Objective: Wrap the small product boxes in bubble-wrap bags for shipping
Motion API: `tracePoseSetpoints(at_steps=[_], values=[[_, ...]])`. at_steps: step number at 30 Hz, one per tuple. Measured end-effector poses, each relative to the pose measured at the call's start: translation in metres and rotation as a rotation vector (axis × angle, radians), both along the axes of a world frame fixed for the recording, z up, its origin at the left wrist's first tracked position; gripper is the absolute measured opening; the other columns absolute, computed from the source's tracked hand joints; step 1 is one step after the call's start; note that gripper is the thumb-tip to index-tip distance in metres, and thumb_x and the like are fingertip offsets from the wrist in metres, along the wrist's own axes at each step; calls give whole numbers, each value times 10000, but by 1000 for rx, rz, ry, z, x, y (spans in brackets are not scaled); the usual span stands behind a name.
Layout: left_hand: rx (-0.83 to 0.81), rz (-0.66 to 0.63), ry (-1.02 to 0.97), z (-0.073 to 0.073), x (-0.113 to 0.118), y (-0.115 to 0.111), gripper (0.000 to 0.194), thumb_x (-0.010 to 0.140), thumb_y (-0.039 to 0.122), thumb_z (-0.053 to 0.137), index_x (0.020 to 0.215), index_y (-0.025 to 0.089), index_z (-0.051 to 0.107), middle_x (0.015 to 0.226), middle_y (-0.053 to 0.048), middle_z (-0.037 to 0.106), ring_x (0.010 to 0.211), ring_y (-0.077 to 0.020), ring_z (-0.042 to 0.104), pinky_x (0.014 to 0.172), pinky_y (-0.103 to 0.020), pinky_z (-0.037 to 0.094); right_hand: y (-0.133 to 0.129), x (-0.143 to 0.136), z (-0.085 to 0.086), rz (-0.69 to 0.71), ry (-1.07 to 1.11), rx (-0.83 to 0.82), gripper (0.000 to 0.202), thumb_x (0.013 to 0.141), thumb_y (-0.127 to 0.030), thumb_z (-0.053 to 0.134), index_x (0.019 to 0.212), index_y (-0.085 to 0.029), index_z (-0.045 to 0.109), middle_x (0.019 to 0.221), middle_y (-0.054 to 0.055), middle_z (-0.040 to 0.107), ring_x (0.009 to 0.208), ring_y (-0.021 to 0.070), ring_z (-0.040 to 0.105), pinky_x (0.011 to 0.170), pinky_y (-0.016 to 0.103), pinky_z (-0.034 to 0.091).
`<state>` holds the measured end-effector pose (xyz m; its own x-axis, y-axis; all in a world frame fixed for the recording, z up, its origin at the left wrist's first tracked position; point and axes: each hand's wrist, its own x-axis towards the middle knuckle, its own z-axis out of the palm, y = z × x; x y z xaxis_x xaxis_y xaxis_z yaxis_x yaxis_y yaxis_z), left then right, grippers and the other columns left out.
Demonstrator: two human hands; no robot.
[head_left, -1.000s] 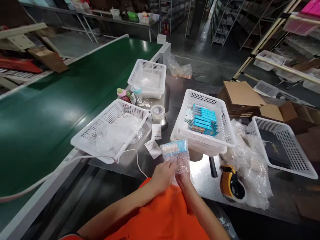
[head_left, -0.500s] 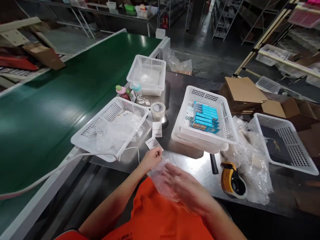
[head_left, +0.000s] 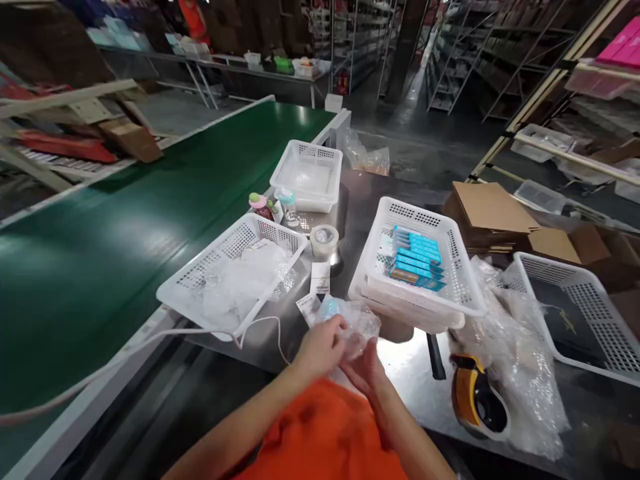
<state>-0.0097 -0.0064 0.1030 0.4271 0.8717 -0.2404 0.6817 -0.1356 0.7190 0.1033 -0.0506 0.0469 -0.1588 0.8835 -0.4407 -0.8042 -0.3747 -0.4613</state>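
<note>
Near the table's front edge, a clear bubble-wrap bundle (head_left: 357,323) with a pale blue patch is held between both hands. My left hand (head_left: 320,347) pinches its left side from above. My right hand (head_left: 366,368) wraps round its lower right side. Just behind the bundle lie two white labels, one (head_left: 309,308) close to my left hand and one (head_left: 321,277) farther back. A roll of clear tape (head_left: 324,241) stands beyond them. To the right, a white basket (head_left: 467,293) holds several blue boxes (head_left: 417,257).
A white basket of plastic wrap (head_left: 173,290) sits at the left, by a white cable (head_left: 200,331) and the green conveyor (head_left: 200,180). At the right are a tape dispenser (head_left: 473,393), a black handle (head_left: 435,357), loose bubble wrap (head_left: 525,373) and stacked cardboard (head_left: 495,210).
The view has tilted up. My right hand, flat over the wrap before, now has its fingers curled round the bundle. The wrap is now bunched up and raised beside the labels.
</note>
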Motion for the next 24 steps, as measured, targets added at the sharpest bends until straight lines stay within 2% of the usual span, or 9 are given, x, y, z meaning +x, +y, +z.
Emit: tracePoseSetpoints(at_steps=[4, 6, 8, 9, 11, 14, 17, 20, 24], values=[[84, -292, 90, 7, 22, -32, 383, 817, 113, 440, 1177, 125, 570, 1156, -168, 618, 1102, -290, 568, 960, -445, 445, 0, 5, 37, -90, -140, -152, 370, 560, -465, 831, 753, -189, 678, 738, 47, 712, 852, 260, 673, 746, 369, 534], [86, -423, -85, 18, 15, -35, 402, 824, 118, 468, 1213, 129, 570, 1246, -176, 586, 1185, -290, 526, 1020, -452, 421, 0, 20, 56, -192, -287, -191, 337, 507, -333, 844, 763, -182, 684, 753, 33, 719, 769, 228, 669, 694, 334, 532], [82, -502, -397, 30, -1, -29, 346, 867, 144, 470, 1184, 179, 605, 1218, -128, 620, 1146, -233, 562, 987, -365, 459, 2, 45, 82, -301, -461, -175, 348, 463, -247, 832, 776, -187, 694, 752, 11, 719, 695, 189, 648, 628, 289, 515], [95, -481, -530, 35, -10, -24, 304, 894, 158, 455, 1138, 200, 632, 1148, -101, 655, 1076, -200, 599, 932, -314, 486, 6, 60, 97, -353, -555, -154, 356, 452, -234, 828, 782, -188, 700, 746, 3, 717, 675, 174, 638, 601, 269, 503], [141, -296, -665, 40, -26, -12, 260, 927, 183, 429, 1013, 210, 673, 970, -68, 691, 918, -162, 639, 814, -255, 506, 20, 97, 128, -492, -773, -84, 341, 498, -259, 816, 815, -197, 707, 752, -7, 712, 665, 161, 628, 581, 259, 492], [126, 38, -650, 33, -39, -1, 221, 916, 250, 471, 893, 195, 684, 870, -61, 680, 835, -172, 637, 750, -258, 506, 62, 150, 159, -610, -1041, 100, 357, 589, -338, 789, 899, -186, 700, 800, 23, 711, 740, 196, 646, 631, 299, 511], [-20, 175, -646, 14, -36, 2, 222, 882, 304, 497, 854, 189, 684, 852, -62, 678, 802, -190, 637, 735, -281, 512, 121, 173, 155, -397, -1318, 148, 279, 680, -372, 678, 889, -187, 680, 774, 28, 693, 730, 215, 634, 613, 328, 513], [-110, 201, -630, -3, -28, 2, 219, 848, 320, 511, 841, 187, 685, 839, -64, 681, 811, -204, 638, 749, -297, 505, 168, 161, 123, -181, -1432, 165, 216, 685, -307, 647, 858, -181, 679, 755, 42, 693, 740, 230, 641, 652, 357, 532], [-148, 185, -584, -9, -26, 2, 226, 829, 337, 516, 821, 186, 684, 829, -64, 684, 806, -204, 635, 759, -303, 491, 183, 134, 88, 130, -1466, 234, 287, 707, -335, 673, 952, -186, 688, 814, 54, 722, 711, 211, 667, 649, 360, 560]])
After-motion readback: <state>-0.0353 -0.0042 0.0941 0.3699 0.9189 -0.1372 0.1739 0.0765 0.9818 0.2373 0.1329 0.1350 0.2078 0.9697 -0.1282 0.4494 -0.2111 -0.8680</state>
